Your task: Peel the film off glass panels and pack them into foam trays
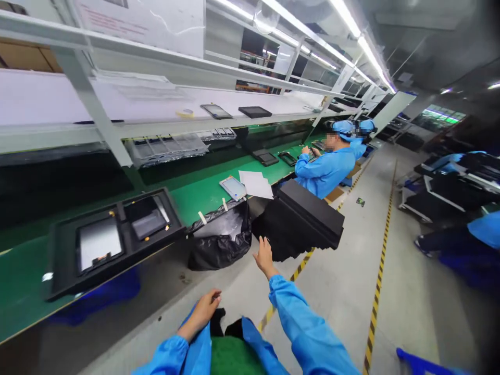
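My right hand (pixel 264 257) is stretched forward with fingers apart, its tips close to a tall stack of black trays (pixel 300 221) standing on the floor beside the bench. It holds nothing. My left hand (pixel 205 307) rests low by my lap with the fingers curled loosely over a dark piece of cloth (pixel 217 322); whether it grips the cloth I cannot make out. Both arms wear blue sleeves. To the left on the green bench (pixel 203 195) lies a black tray (pixel 111 237) with a screen panel in it.
A black bin bag (pixel 222 237) hangs from the bench edge next to the tray stack. White sheets (pixel 255 184) and a tablet (pixel 233 187) lie on the bench. Two people in blue (pixel 328 166) work farther along. Yellow-black floor tape (pixel 377 297) marks the aisle.
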Demonstrator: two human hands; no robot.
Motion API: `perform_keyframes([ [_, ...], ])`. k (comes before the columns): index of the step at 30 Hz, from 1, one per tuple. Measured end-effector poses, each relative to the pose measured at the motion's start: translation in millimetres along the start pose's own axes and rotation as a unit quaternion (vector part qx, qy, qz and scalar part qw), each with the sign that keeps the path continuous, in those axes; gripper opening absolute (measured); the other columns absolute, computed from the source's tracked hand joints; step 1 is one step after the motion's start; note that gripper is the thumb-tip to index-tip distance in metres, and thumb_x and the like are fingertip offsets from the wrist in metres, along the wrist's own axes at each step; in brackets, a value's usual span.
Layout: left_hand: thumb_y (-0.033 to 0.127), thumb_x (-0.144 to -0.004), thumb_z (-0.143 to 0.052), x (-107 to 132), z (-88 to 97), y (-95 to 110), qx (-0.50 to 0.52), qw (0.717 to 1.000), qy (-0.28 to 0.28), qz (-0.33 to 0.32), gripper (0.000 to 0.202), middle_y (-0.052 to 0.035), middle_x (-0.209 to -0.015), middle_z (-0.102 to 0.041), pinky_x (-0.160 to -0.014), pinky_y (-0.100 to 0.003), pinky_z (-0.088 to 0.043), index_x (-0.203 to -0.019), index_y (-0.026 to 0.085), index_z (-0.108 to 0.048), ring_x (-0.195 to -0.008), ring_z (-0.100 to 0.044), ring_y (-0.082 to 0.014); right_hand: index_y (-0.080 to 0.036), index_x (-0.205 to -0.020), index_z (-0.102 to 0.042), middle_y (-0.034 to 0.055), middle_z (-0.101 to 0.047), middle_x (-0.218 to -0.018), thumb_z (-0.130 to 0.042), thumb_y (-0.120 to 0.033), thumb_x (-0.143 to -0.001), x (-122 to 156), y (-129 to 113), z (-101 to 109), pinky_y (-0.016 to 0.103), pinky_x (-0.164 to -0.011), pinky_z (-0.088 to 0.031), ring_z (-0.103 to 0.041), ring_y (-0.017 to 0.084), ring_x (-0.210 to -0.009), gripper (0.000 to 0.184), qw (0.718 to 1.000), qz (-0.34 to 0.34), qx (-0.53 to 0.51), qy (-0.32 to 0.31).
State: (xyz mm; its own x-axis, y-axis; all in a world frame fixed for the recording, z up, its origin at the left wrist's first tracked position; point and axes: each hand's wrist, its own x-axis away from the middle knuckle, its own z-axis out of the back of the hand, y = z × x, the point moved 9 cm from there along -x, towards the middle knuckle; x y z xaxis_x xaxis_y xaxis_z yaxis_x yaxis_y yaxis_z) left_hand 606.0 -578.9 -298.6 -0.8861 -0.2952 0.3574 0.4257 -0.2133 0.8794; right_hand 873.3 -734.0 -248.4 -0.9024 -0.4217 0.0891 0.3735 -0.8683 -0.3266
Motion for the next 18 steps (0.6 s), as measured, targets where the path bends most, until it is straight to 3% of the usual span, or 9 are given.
perform_keyframes([
  [2, 0.054, -0.077, -0.061, -38.7, -3.5, 22.1, 0.008, 1.0, -0.004, -0.001, 0.051, -0.0162, -0.114, -0.078, -0.105, -0.042, -0.049, -0.109, 0.016, -0.073, -0.113, -0.07, -0.033, -0.011, -0.162, -0.019, 0.0212, -0.016, -0.169, -0.063, -0.024, -0.087, -84.1, -4.2, 34.7, 0.049, -0.123, -0.026, -0.017, 0.036, -0.156, 0.088, 1.0, 0.022, 0.01, 0.018],
  [5, 0.057, -0.077, -0.062, -86.7, -10.8, 37.7, 0.035, 0.999, -0.005, 0.011, 0.048, -0.014, -0.112, -0.079, -0.104, -0.041, -0.049, -0.106, 0.02, -0.074, -0.113, -0.07, -0.033, -0.011, -0.162, -0.016, 0.0232, -0.01, -0.17, -0.069, -0.03, -0.087, -218.7, -9.8, 76.5, 0.052, -0.124, -0.02, -0.01, 0.037, -0.157, 0.094, 0.996, 0.068, 0.049, 0.027],
  [8, 0.061, -0.074, -0.064, -143.4, -22.9, 44.5, 0.074, 0.996, 0.006, 0.055, 0.049, -0.0106, -0.11, -0.079, -0.103, -0.042, -0.051, -0.106, 0.025, -0.074, -0.112, -0.07, -0.0335, -0.01, -0.162, -0.017, 0.026, -0.007, -0.169, -0.082, -0.031, -0.078, -353.4, -16.6, 93.0, 0.056, -0.124, -0.012, -0.006, 0.041, -0.156, 0.108, 0.986, 0.133, 0.104, 0.013],
  [11, 0.064, -0.072, -0.067, -221.2, -46.7, 64.9, 0.142, 0.986, 0.011, 0.088, 0.054, -0.0102, -0.112, -0.079, -0.104, -0.042, -0.052, -0.109, 0.026, -0.073, -0.114, -0.07, -0.0331, -0.01, -0.163, -0.017, 0.0282, -0.004, -0.169, -0.092, -0.029, -0.066, -469.1, -23.1, 81.6, 0.063, -0.122, -0.003, -0.001, 0.045, -0.156, 0.124, 0.966, 0.2, 0.159, -0.032],
  [13, 0.064, -0.071, -0.069, -283.0, -65.4, 86.9, 0.188, 0.978, 0.014, 0.089, 0.057, -0.0121, -0.114, -0.079, -0.105, -0.04, -0.051, -0.11, 0.023, -0.073, -0.117, -0.069, -0.0328, -0.011, -0.164, -0.015, 0.0277, -0.003, -0.169, -0.096, -0.03, -0.06, -527.7, -25.3, 63.6, 0.066, -0.12, 0.001, 0.001, 0.047, -0.155, 0.133, 0.944, 0.243, 0.208, -0.079],
  [16, 0.051, -0.078, -0.065, -374.7, -82.6, 111.4, 0.173, 0.98, 0.036, 0.086, 0.049, -0.0145, -0.118, -0.077, -0.103, -0.038, -0.053, -0.113, 0.019, -0.073, -0.116, -0.07, -0.0303, -0.016, -0.165, -0.009, 0.0247, 0.002, -0.17, -0.099, -0.037, -0.053, -589.1, -22.4, 38.7, 0.066, -0.121, -0.001, 0.005, 0.047, -0.155, 0.145, 0.91, 0.278, 0.265, -0.153],
  [18, 0.038, -0.084, -0.058, -422.5, -79.8, 108.3, 0.057, 0.989, 0.07, 0.119, 0.042, -0.0132, -0.121, -0.076, -0.103, -0.034, -0.053, -0.118, 0.018, -0.071, -0.113, -0.071, -0.026, -0.019, -0.165, -0.003, 0.0236, 0.007, -0.17, -0.098, -0.043, -0.052, -618.4, -18.6, 31.2, 0.063, -0.122, -0.012, 0.001, 0.047, -0.155, 0.15, 0.902, 0.271, 0.274, -0.193],
])
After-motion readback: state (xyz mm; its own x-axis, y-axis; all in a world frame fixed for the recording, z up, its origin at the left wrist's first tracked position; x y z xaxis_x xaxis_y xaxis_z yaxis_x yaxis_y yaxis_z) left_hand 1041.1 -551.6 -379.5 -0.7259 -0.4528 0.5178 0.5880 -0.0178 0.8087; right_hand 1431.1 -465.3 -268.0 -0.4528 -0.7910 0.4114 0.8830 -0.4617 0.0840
